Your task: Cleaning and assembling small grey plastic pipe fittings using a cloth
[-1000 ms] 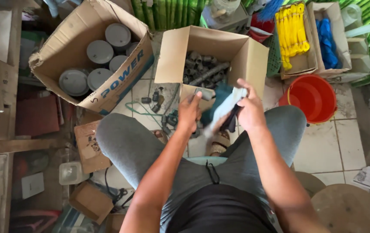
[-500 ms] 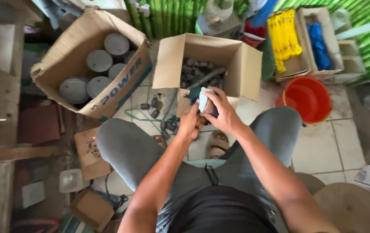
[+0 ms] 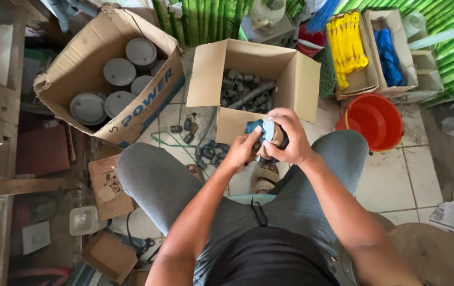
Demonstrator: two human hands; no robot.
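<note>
My right hand (image 3: 290,143) is curled tight around a small fitting (image 3: 267,131) above my knees, its long axis running roughly six to twelve o'clock. My left hand (image 3: 244,149) pinches its near side from nine o'clock. At twelve o'clock beyond sits the open box of grey fittings (image 3: 248,62).

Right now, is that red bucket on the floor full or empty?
Empty. The red bucket stands upright on the tiled floor, and its bare red inside shows down to the bottom.
</note>
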